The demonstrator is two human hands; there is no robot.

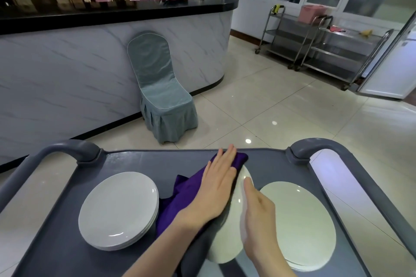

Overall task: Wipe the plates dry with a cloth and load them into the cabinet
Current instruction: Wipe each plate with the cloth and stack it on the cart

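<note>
Between two stacks of white plates on the grey cart tray [139,162], the left hand [216,189] presses a soft purple cloth [182,193] flat against a tilted, round white ceramic plate [227,243], likely slippery and fragile, while the right hand [258,216] clasps its rim.

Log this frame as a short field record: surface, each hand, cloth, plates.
surface: grey cart tray
left hand: flat, pressing purple cloth onto the tilted plate
right hand: steadying that plate's rim
left stack: white plates, left of the cloth
right stack: plates, right of the hands
cabinet: not identifiable
</note>
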